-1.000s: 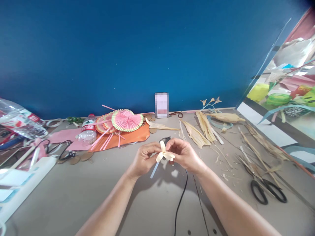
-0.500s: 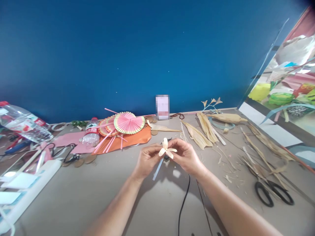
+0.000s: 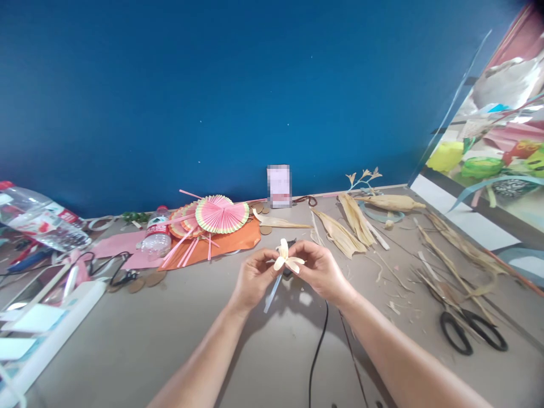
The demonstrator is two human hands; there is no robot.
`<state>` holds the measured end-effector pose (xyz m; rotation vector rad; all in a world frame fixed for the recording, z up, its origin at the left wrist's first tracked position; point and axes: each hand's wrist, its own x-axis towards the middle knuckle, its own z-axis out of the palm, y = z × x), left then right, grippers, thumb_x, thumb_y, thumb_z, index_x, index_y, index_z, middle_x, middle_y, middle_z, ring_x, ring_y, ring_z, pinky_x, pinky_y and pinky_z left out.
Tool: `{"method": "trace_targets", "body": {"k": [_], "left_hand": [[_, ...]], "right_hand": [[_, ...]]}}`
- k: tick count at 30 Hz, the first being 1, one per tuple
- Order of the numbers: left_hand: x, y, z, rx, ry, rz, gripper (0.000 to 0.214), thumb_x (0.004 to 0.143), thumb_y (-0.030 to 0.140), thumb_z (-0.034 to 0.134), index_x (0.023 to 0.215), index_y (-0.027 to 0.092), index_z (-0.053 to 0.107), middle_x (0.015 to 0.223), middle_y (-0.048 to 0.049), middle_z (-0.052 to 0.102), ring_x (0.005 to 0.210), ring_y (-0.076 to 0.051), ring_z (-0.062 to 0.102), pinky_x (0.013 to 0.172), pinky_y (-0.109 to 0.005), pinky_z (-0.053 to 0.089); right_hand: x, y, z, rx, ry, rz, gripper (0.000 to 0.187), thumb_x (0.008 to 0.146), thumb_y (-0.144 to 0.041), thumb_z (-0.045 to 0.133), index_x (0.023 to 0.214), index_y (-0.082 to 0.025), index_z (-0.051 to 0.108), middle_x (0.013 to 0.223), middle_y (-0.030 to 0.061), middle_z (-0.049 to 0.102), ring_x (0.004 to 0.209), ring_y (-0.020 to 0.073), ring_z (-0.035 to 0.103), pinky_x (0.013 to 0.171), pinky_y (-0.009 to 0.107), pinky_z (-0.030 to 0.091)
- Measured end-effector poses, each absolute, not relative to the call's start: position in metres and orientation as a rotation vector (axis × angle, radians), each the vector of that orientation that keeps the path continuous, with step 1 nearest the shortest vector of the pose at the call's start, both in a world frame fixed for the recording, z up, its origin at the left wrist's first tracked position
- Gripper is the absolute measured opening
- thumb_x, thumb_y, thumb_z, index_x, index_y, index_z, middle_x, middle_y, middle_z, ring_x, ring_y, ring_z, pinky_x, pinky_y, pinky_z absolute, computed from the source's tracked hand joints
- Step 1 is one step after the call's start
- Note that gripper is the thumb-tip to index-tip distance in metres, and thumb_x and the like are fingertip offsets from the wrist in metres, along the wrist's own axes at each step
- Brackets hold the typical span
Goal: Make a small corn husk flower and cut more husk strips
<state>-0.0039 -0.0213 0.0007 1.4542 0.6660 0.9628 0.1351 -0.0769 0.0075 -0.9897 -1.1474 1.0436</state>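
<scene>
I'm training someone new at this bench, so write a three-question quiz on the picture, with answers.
1. What is pinched between the left hand and the right hand?
2. True or false: the scissors lie on the table, held by neither hand.
3. The sheet under the pink fan is: A) blue; B) orange; C) black.

Key: 1. A pale flower. 2. True. 3. B.

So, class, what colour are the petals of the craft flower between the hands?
Pale cream; the petals show best in the head view.
</scene>
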Motion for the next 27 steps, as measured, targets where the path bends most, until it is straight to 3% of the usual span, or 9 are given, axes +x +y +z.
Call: {"method": "trace_targets", "body": {"k": [11, 20, 27], "left_hand": [[-0.0035, -0.0198, -0.0005, 1.549, 0.601, 1.033, 0.009, 0.069, 0.026, 0.063, 0.071, 0.017, 0.064, 0.073, -0.0020, 0.061, 0.069, -0.014, 0.055, 0.065, -0.025, 0.043], [-0.0067, -0.0238, 0.0038, 1.940, 0.614, 1.176, 0.009, 0.074, 0.020, 0.056, 0.079, 0.016, 0.064, 0.086, -0.0071, 0.062, 0.080, -0.018, 0.057, 0.074, -0.029, 0.043], [-0.0068, -0.0196, 0.0026, 1.996, 0.555, 1.181, 0.010, 0.072, 0.019, 0.060, 0.081, 0.018, 0.065, 0.082, -0.0065, 0.063, 0.079, -0.018, 0.056, 0.079, -0.033, 0.042]], "right_hand": [[0.1321, -0.0776, 0.0086, -1.007, -1.123, 1.030, 0.020, 0.068, -0.033, 0.064, 0.071, -0.017, 0.052, 0.064, -0.0016, 0.051, 0.054, 0.0090, 0.045, 0.050, 0.022, 0.038], [0.1290, -0.0763, 0.0035, -1.031, -1.095, 0.988, 0.013, 0.068, -0.022, 0.063, 0.068, -0.017, 0.052, 0.060, -0.0029, 0.051, 0.054, 0.0090, 0.045, 0.052, 0.022, 0.036], [0.1305, -0.0781, 0.0088, -0.983, -1.068, 1.051, 0.018, 0.067, -0.029, 0.065, 0.066, -0.016, 0.051, 0.059, -0.0021, 0.052, 0.052, 0.0089, 0.045, 0.050, 0.023, 0.036]]}}
